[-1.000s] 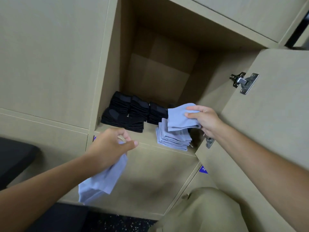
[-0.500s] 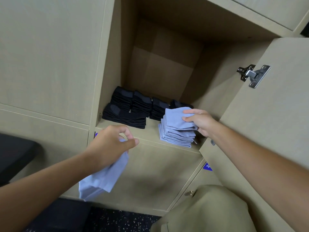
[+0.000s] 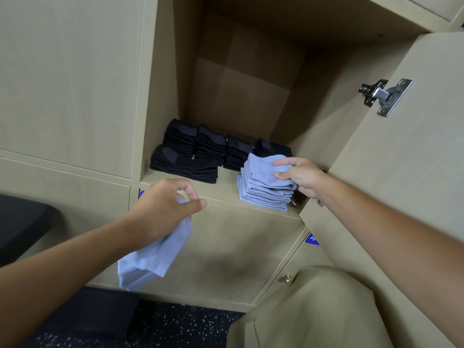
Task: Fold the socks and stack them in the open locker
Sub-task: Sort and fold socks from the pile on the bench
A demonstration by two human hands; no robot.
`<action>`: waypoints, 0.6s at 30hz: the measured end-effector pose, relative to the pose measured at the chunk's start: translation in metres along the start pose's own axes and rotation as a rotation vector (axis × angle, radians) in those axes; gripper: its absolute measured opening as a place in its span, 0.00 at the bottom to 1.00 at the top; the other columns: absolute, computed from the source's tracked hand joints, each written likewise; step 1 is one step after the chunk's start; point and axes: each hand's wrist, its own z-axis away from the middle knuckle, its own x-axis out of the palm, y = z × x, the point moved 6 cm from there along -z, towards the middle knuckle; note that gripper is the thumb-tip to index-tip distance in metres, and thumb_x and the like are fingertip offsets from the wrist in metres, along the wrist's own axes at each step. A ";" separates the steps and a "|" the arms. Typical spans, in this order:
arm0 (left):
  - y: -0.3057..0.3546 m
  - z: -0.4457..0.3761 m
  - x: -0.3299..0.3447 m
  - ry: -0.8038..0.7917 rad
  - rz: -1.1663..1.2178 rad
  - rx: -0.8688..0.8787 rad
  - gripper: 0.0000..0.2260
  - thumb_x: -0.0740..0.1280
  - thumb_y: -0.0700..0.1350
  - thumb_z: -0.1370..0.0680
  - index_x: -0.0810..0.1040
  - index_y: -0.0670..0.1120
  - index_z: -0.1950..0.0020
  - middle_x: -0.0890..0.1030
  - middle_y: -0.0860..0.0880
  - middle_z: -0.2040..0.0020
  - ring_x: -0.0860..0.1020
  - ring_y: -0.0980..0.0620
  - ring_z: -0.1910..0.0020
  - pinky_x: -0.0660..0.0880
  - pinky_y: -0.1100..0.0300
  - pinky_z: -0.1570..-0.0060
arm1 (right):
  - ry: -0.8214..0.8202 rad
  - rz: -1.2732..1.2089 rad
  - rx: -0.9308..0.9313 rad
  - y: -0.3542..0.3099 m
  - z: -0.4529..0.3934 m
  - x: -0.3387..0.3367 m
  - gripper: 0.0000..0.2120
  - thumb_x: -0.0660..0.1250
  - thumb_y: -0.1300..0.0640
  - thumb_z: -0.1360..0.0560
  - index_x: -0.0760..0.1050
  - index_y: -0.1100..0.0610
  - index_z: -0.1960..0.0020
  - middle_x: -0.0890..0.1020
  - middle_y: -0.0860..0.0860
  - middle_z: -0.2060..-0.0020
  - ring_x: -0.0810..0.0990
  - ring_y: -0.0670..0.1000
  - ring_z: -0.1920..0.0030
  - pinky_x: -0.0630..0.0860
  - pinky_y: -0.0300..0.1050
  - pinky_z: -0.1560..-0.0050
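Two bare arms reach forward, each hand busy with pale blue cloth.

The left hand (image 3: 163, 204) is held lower and nearer, seen from its back, its forearm running in from the lower left. Its fingers are curled with the thumb pointing right, and they grip a light blue sock (image 3: 153, 254) that hangs down below the palm. The right arm stretches in from the right edge, bare to the wrist, reaching further and higher. The right hand (image 3: 301, 175) has its thumb on top and its fingers beneath, pinching the folded blue sock (image 3: 263, 169) that lies uppermost on the blue pile.
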 end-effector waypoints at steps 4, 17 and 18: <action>-0.002 -0.001 0.000 -0.002 -0.012 -0.002 0.11 0.73 0.55 0.23 0.79 0.50 0.59 0.83 0.48 0.68 0.81 0.47 0.62 0.77 0.52 0.47 | -0.003 0.063 0.003 0.003 -0.001 0.001 0.14 0.75 0.66 0.27 0.82 0.49 0.48 0.79 0.59 0.36 0.77 0.58 0.33 0.77 0.55 0.35; -0.003 -0.004 -0.004 0.012 -0.005 0.009 0.11 0.74 0.54 0.24 0.79 0.49 0.60 0.83 0.48 0.68 0.78 0.50 0.65 0.76 0.54 0.51 | 0.088 0.567 -0.262 -0.025 0.026 0.027 0.21 0.64 0.44 0.19 0.73 0.50 0.29 0.71 0.52 0.27 0.66 0.56 0.26 0.64 0.54 0.26; -0.003 -0.004 -0.005 0.012 -0.004 0.009 0.11 0.74 0.54 0.24 0.79 0.49 0.60 0.83 0.47 0.67 0.79 0.50 0.64 0.76 0.53 0.50 | 0.061 0.598 -0.272 -0.028 0.031 0.032 0.22 0.62 0.43 0.18 0.71 0.49 0.27 0.70 0.51 0.26 0.64 0.56 0.25 0.62 0.54 0.26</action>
